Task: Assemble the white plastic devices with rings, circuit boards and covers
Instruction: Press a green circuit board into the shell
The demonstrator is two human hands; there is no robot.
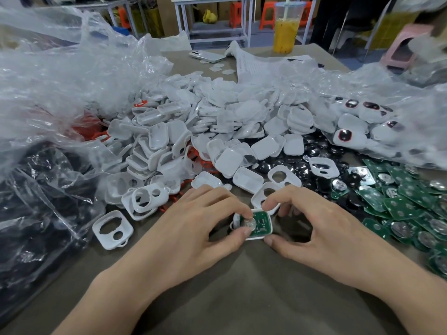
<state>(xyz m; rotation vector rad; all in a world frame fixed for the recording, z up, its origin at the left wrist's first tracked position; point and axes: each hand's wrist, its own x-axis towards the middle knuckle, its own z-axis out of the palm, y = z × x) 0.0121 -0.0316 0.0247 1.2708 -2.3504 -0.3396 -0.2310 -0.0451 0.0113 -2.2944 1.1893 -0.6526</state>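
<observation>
- While both hands work near the table's middle, the left hand (205, 223) pinches the small white plastic shell (268, 229) holding a green circuit board (262, 222).
- Right hand (312, 228) pinches the shell's far and near edges.
- Loose white plastic covers (217, 131) heap beyond.

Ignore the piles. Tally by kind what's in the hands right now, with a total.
Pinched between left hand and right hand:
white housing: 1
green circuit board: 1
silver disc on the board, probably a coin cell: 1
Total: 3
</observation>
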